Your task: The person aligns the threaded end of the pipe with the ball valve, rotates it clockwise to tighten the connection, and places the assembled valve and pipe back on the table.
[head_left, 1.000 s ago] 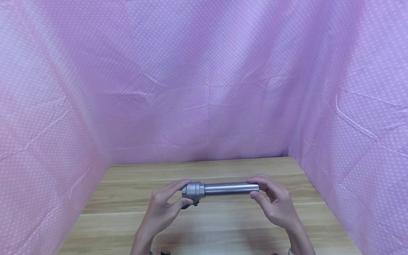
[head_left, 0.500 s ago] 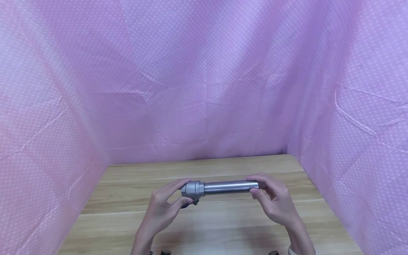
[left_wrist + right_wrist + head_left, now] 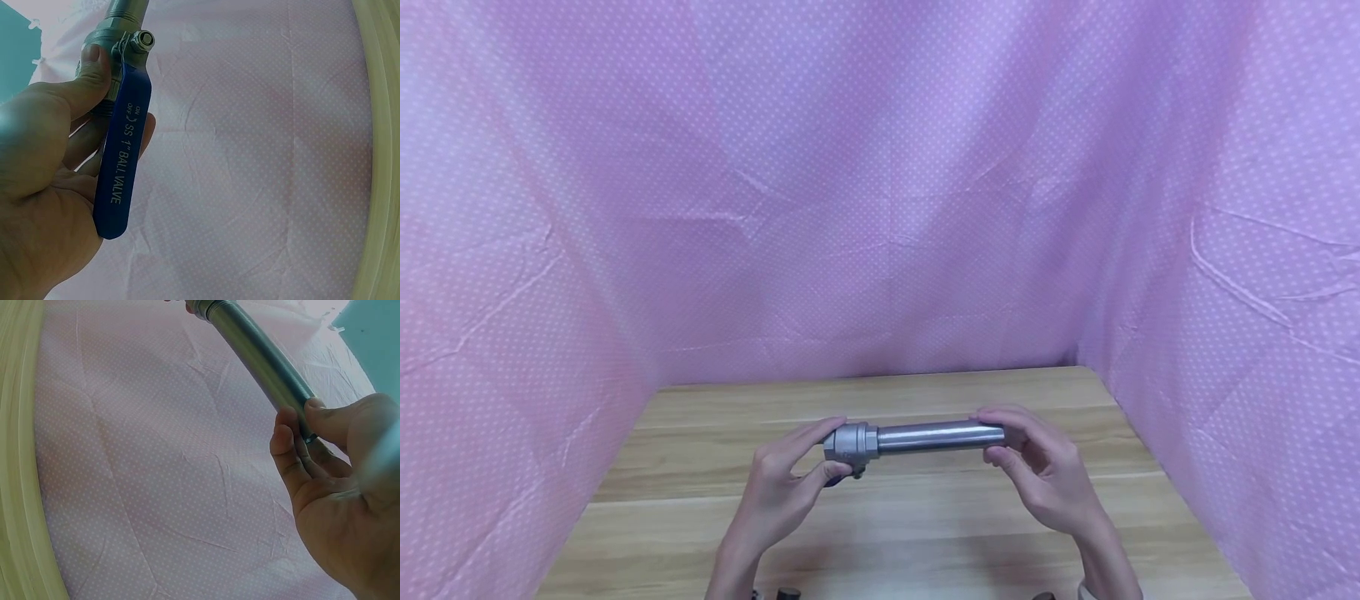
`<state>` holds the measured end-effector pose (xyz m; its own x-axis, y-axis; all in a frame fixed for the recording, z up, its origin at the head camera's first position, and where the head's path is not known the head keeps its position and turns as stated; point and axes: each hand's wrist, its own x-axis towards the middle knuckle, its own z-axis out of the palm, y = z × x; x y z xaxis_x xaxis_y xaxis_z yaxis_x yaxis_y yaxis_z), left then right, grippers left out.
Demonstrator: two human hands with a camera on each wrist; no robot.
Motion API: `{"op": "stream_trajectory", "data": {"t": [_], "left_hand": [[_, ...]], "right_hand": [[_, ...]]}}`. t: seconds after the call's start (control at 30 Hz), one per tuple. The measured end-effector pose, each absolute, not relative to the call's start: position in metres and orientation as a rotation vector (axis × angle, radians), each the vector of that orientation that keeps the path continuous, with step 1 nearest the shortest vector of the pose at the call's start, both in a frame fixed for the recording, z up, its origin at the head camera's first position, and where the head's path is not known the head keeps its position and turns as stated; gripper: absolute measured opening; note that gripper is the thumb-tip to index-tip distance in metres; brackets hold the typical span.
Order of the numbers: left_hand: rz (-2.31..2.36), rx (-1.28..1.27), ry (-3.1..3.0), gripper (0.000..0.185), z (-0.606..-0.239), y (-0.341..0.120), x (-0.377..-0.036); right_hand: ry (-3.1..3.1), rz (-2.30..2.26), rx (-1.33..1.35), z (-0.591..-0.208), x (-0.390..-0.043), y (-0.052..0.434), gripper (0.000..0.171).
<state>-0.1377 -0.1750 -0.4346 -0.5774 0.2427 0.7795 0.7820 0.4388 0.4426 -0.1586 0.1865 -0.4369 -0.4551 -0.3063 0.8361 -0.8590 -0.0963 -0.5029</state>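
Observation:
A metal ball valve and a shiny steel pipe are joined end to end, held roughly level above the table. My left hand grips the valve body at its left end, thumb on the near side and fingers over the far side. In the left wrist view the valve's blue lever handle, printed "SS 1" BALL VALVE", runs back along the palm. My right hand pinches the pipe's free end between thumb and fingers, as the right wrist view shows on the pipe. The joint's inside is hidden.
Below lies a wood-grain table. Pink dotted cloth hangs behind it and along both sides. Two small dark round objects, one of them a dark cap-like piece, show at the bottom edge of the head view.
The valve and pipe have shifted very slightly left and up with both hands, the pipe's right end rising a little. Both hands keep their hold.

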Motion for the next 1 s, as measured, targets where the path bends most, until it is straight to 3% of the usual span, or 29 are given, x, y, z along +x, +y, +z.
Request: {"op": "stream_trajectory", "data": {"t": [0.8,1.0], "left_hand": [[-1.109,-0.853,-2.062,0.064,-0.4327,-0.1746,-0.1366],[-1.107,-0.848,-2.059,0.065,-0.4333,-0.1746,-0.1367]], "right_hand": [[-1.812,1.476,1.171,-0.4354,-0.1554,0.1872,0.042],[-1.792,1.549,1.217,-0.4353,-0.1557,0.1875,0.049]]}}
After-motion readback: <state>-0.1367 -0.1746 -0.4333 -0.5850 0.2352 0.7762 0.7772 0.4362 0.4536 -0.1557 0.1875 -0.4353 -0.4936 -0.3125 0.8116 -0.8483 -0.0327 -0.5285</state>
